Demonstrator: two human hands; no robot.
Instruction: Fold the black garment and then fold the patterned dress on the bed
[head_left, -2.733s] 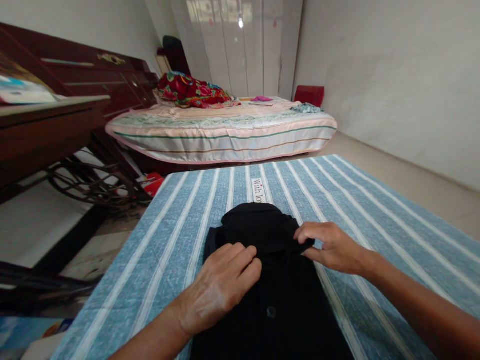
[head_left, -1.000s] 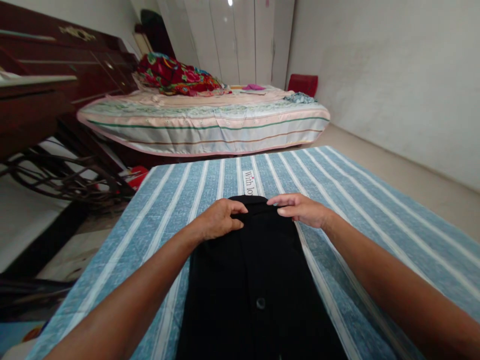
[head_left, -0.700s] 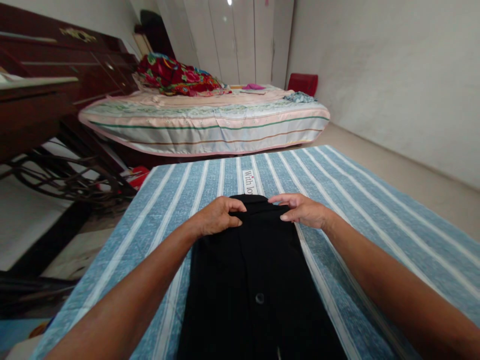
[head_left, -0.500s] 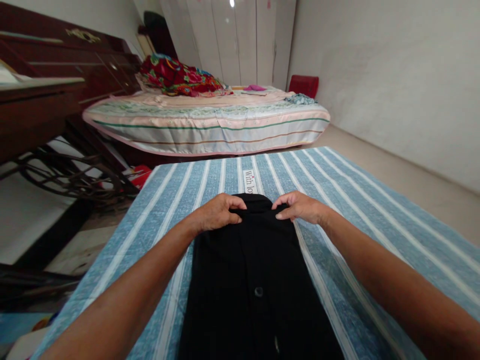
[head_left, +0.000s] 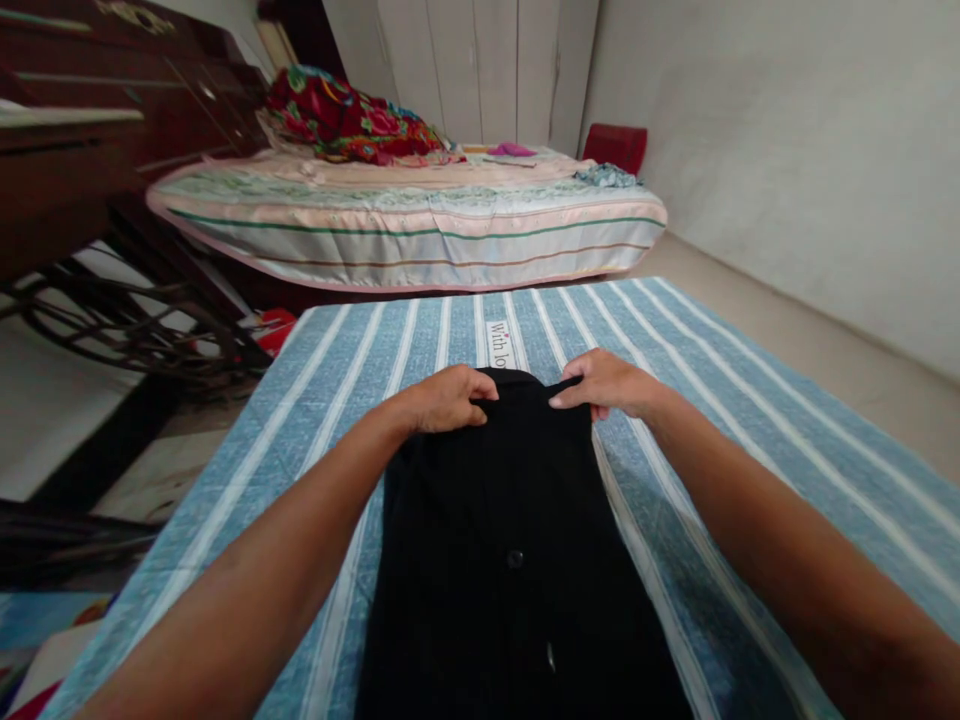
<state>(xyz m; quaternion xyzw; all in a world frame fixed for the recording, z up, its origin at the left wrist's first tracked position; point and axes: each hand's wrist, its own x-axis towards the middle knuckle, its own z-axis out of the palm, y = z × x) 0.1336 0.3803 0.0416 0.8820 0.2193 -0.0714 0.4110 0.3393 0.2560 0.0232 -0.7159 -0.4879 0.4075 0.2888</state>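
Observation:
A black buttoned shirt point(head_left: 517, 500) lies folded into a long panel, with a dark button on its front and its lower end running out of view. At the far end, the collar point(head_left: 517, 380) is between my hands. My left hand point(head_left: 454, 398) pinches the cloth on the collar's left side between thumb and fingers. On the other side, my right hand point(head_left: 604, 383) grips the cloth near the collar's right edge, lifting it slightly. Under the shirt spreads a blue striped cloth point(head_left: 315, 400) with a "With love"-like label point(head_left: 497, 343) just beyond the collar.
Beyond the striped surface stands a bed point(head_left: 420, 235) with a red floral blanket point(head_left: 352, 120) on it. A treadle stand with a wheel point(head_left: 142, 315) is on the left. A white wardrobe point(head_left: 480, 70) and a red object point(head_left: 616, 148) are at the back.
My right hand has moved slightly outward, pulling up the collar-side cloth. My left hand stays pinched on the cloth. The view has tilted down a little.

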